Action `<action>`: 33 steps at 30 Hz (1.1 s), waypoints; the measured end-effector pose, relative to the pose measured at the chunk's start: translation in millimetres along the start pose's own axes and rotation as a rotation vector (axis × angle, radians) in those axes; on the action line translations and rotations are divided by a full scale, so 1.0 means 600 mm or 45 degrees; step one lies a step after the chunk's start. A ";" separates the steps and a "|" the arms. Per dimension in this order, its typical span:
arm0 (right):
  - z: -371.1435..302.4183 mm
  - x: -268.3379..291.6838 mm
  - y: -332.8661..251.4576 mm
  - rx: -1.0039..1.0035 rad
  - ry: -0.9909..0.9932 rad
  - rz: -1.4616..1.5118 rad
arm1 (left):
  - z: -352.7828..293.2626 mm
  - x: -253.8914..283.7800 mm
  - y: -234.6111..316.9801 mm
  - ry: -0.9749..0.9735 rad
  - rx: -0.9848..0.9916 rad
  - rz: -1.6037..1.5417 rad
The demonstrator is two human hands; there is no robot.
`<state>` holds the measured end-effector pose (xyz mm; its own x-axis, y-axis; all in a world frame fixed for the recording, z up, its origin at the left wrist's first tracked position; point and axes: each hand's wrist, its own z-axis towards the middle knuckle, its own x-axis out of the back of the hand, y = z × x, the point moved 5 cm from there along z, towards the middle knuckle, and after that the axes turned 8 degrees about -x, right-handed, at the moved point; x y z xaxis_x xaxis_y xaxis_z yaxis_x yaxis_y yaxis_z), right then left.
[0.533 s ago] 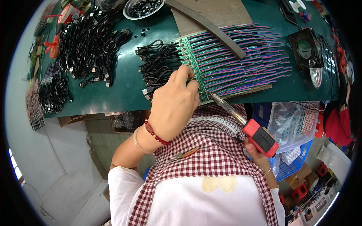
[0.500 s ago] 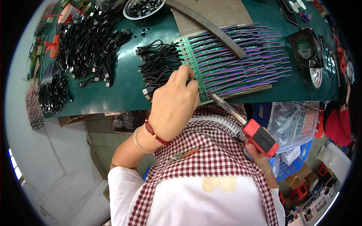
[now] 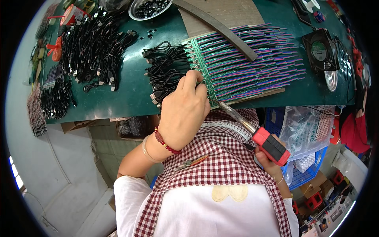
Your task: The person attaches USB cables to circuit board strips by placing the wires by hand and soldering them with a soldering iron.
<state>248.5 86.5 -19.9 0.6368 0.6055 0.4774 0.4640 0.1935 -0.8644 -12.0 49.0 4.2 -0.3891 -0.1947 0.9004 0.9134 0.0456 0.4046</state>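
Note:
My right hand (image 3: 269, 161) grips a soldering iron (image 3: 272, 146) by its red and black handle. The iron's metal barrel points up and left, its tip at the near end of a row of green circuit boards (image 3: 200, 61). Over the boards' left edge, my left hand (image 3: 182, 110) is closed in a pinch; its fingertips hide whatever is between them. Black USB cables (image 3: 166, 59) lie left of that row, their wire ends at the boards. Striped multicolour wires (image 3: 252, 75) fan out to the right of the boards.
A curved grey bar (image 3: 221, 29) lies across the wires. Left stands a big heap of black cables (image 3: 96, 47), with a metal bowl (image 3: 148, 10) of small black parts behind. A black fan (image 3: 321, 49) is at the right. Blue crates (image 3: 310, 173) sit below the table edge.
The soldering iron has shifted slightly left and down, its tip still at the near end of the boards. My left hand has moved very slightly down and right, keeping its pinch.

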 end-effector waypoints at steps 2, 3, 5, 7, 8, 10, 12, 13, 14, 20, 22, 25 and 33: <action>0.000 -0.001 0.003 -0.015 -0.015 0.030 | 0.000 -0.001 0.000 0.000 0.000 -0.001; 0.001 0.000 0.000 -0.009 -0.006 0.030 | 0.000 -0.001 0.000 -0.002 0.001 -0.002; 0.004 0.001 -0.006 -0.002 0.002 0.033 | 0.000 -0.002 0.001 -0.005 0.004 -0.001; 0.005 0.004 -0.015 0.050 0.065 0.050 | 0.000 -0.002 0.001 -0.017 0.013 0.006; 0.003 0.005 -0.012 0.051 0.065 0.050 | 0.000 -0.002 0.001 -0.017 0.013 0.007; -0.004 0.005 0.002 -0.031 0.012 0.064 | 0.000 -0.002 0.000 -0.006 0.005 0.022; 0.003 0.005 -0.008 0.019 0.000 0.001 | 0.000 -0.002 -0.001 -0.001 0.001 0.025; 0.004 0.004 -0.012 0.070 -0.012 -0.059 | 0.000 -0.003 0.000 0.002 -0.002 0.031; 0.004 0.004 -0.011 0.071 -0.012 -0.058 | 0.000 -0.003 0.001 0.001 -0.003 0.032; 0.001 0.007 -0.011 0.043 -0.032 0.006 | 0.001 -0.003 0.003 -0.009 -0.010 0.057; -0.008 0.010 0.003 -0.094 -0.026 0.075 | 0.002 -0.003 0.004 -0.024 -0.020 0.068; -0.019 0.010 0.018 -0.164 -0.007 0.119 | 0.003 -0.005 0.004 -0.034 -0.013 0.076; -0.027 0.007 0.036 -0.235 0.056 0.245 | 0.004 -0.004 0.006 -0.029 -0.015 0.092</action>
<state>271.1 81.0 -34.1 0.7485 0.5826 0.3166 0.4334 -0.0685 -0.8986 -8.3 52.0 4.0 -0.3244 -0.1692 0.9307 0.9405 0.0475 0.3365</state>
